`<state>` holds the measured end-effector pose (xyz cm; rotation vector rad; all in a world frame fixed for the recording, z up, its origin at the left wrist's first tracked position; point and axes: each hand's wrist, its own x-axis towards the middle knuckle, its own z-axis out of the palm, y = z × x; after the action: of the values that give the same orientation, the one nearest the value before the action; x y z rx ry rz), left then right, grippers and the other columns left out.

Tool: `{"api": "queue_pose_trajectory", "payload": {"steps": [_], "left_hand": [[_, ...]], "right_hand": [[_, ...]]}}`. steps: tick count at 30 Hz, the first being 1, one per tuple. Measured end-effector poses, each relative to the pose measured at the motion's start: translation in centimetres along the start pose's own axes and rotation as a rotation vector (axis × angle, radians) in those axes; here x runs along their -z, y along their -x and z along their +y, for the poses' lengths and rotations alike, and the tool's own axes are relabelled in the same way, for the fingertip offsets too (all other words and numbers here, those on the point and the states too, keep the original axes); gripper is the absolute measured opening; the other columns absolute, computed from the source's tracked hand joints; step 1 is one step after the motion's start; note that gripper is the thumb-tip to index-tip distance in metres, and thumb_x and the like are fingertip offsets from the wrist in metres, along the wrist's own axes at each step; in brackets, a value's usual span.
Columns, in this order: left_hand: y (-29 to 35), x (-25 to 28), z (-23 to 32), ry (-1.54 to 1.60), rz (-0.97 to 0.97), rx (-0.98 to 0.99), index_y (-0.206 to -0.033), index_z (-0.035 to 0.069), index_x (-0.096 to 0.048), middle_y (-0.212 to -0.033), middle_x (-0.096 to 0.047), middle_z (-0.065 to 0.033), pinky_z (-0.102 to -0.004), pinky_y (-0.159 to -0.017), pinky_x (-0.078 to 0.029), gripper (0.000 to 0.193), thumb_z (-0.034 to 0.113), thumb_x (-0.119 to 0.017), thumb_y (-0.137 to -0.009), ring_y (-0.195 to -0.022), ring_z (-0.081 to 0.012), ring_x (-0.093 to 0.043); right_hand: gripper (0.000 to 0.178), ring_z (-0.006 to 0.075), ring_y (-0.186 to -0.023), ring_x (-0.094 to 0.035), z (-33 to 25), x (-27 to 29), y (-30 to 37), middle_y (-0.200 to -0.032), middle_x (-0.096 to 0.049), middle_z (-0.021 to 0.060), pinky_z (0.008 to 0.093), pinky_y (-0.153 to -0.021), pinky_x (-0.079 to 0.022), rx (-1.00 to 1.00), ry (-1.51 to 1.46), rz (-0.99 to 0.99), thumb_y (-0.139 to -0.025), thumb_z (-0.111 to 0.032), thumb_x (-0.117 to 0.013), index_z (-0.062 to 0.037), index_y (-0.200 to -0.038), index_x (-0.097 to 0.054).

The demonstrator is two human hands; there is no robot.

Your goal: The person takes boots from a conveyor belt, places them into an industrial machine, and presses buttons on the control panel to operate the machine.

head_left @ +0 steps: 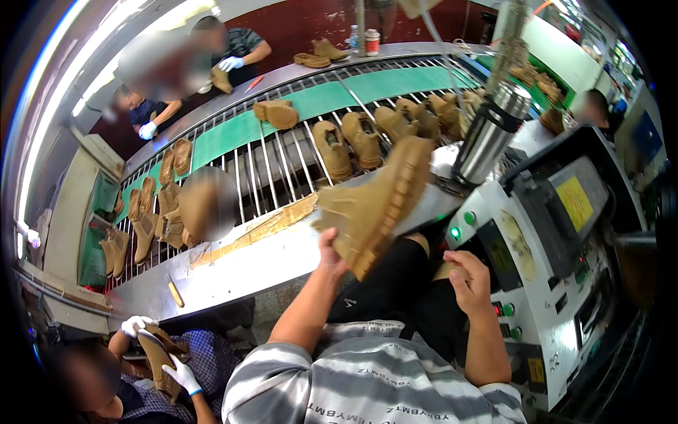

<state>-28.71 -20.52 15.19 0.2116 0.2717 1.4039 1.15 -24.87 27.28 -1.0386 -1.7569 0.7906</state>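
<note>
- Boot tilts in the air, left of the machine.
- Left hand grips its low end.
- Right hand, beside the machine, curls loosely, seemingly holding nothing.
- Step seems holding it up; moving needs a firm grip.

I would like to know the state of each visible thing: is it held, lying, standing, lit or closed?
Left hand: gripping.
Held boot: raised, sole facing right.
Right hand: fingers bent, holding nothing visible.
Steel flask: standing, apparently closed.
Bright green button: lit.
Single boot: lying on the green belt.
Row of boots: apparently standing.
Yellow-handled tool: lying down.
Co-worker's boot: held in gloved hands.
</note>
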Motion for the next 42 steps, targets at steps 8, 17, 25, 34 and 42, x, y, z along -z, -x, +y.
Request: {"api": "queue_pose_trajectory", "payload": {"steps": [8, 17, 25, 34, 42], "left_hand": [[-5.4, 5.1, 22.3, -0.533, 0.513, -0.593, -0.124, -0.002, -0.050, -0.120, -0.058, -0.0137, -0.0412, -0.096, -0.048, 0.049, 0.020, -0.065, -0.083, -0.108, -0.0279, -0.059], [-15.1, 14.4, 22.6, -1.697, 1.017, -0.733, -0.117, -0.004, -0.058, -0.109, -0.065, -0.0193, -0.0404, -0.088, -0.048, 0.056, 0.027, -0.077, -0.075, -0.098, -0.0327, -0.063], [-14.4, 10.4, 18.5, -1.981, 0.804, -1.322, -0.137, -0.002, -0.032, -0.135, -0.036, -0.0243, -0.0474, -0.107, -0.030, 0.077, 0.017, -0.073, -0.075, -0.128, -0.0389, -0.034], [-38.6, 13.2, 23.9, -1.546, 1.054, -0.908, -0.137, -0.005, -0.030, -0.138, -0.035, -0.0271, -0.0434, -0.111, -0.029, 0.087, 0.023, -0.074, -0.068, -0.130, -0.0392, -0.036], [-50.6, 15.9, 31.1, -1.621, 1.386, -0.572, -0.148, 0.000, -0.009, -0.147, -0.019, -0.0320, -0.0503, -0.109, -0.034, 0.120, 0.043, -0.083, -0.064, -0.132, -0.0487, -0.032]], "right_hand": [[0.021, 0.0234, -0.083, -0.066, 6.0, -9.7, -2.6, -0.090, -0.068, 0.0115, 0.0303, -0.075, -0.051, -0.185, 0.075, -0.235, -0.082, -0.015, -0.069, 0.0005, -0.096, -0.066], [0.016, 0.0199, -0.066, -0.064, 12.7, -17.2, -11.8, -0.079, -0.068, 0.0074, 0.0304, -0.061, -0.050, -0.295, 0.123, -0.253, -0.081, -0.018, -0.069, -0.0049, -0.090, -0.068], [0.006, 0.0276, -0.064, -0.061, 21.4, -24.1, -17.4, -0.072, -0.064, 0.0073, 0.0378, -0.059, -0.049, -0.199, 0.360, -0.186, -0.077, -0.013, -0.065, -0.0078, -0.078, -0.063], [0.006, 0.0266, -0.060, -0.058, 21.9, -24.1, -17.8, -0.065, -0.058, 0.0056, 0.0371, -0.055, -0.047, -0.102, 0.291, -0.159, -0.070, -0.009, -0.067, -0.0100, -0.072, -0.061], [0.009, 0.0201, -0.054, -0.057, 22.7, -23.7, -18.8, -0.063, -0.058, 0.0031, 0.0313, -0.051, -0.047, -0.160, 0.170, -0.177, -0.067, -0.006, -0.069, -0.0104, -0.071, -0.062]]}}
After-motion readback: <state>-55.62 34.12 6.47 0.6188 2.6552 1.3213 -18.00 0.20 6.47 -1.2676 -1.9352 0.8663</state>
